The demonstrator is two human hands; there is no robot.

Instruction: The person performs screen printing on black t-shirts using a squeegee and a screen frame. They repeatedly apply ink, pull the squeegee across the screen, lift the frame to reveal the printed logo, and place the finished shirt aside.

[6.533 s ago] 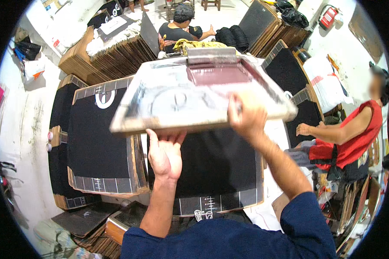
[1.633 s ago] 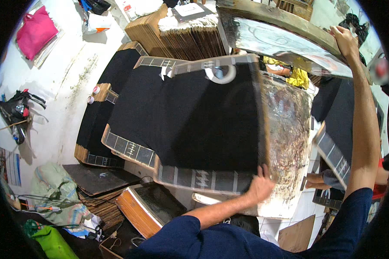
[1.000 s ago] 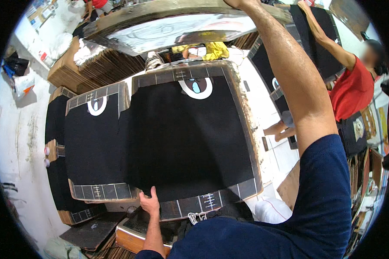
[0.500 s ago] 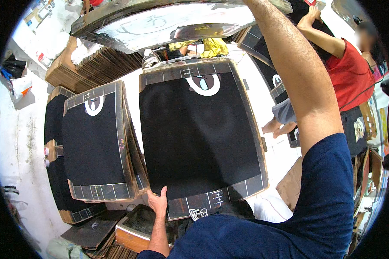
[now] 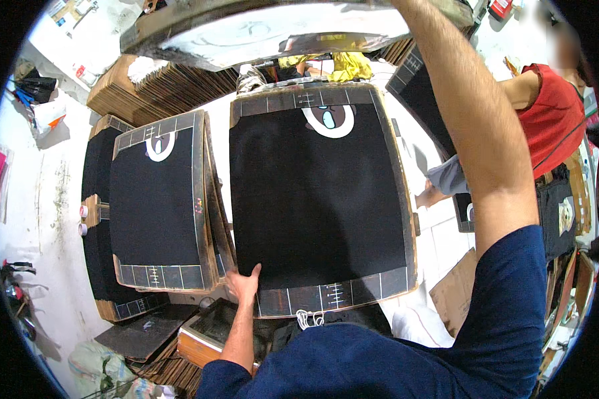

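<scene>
My left hand [image 5: 245, 284] grips the lower left corner of the middle board [image 5: 329, 299], which carries black fabric [image 5: 316, 193] with a white, brown and pale blue print [image 5: 343, 126] near its far end. Left of it is a stack of similar boards [image 5: 140, 276], topped by printed black fabric [image 5: 156, 206]. My right arm stretches up to a wooden-framed screen [image 5: 273, 30], tilted up at the top of the view; my right hand is beyond the top edge.
A person in red [image 5: 549, 126] works at another black-covered board [image 5: 422, 100] on the right. Stacked brown boards [image 5: 116, 96] and yellow cloth [image 5: 349, 66] lie at the back. A wooden box [image 5: 196, 342] and dark flat sheets [image 5: 140, 342] are near the lower left.
The screen has gone from level to raised and tilted. The middle board, overlapping the left stack earlier, has moved right with my left hand, leaving a gap. The person in red has shifted.
</scene>
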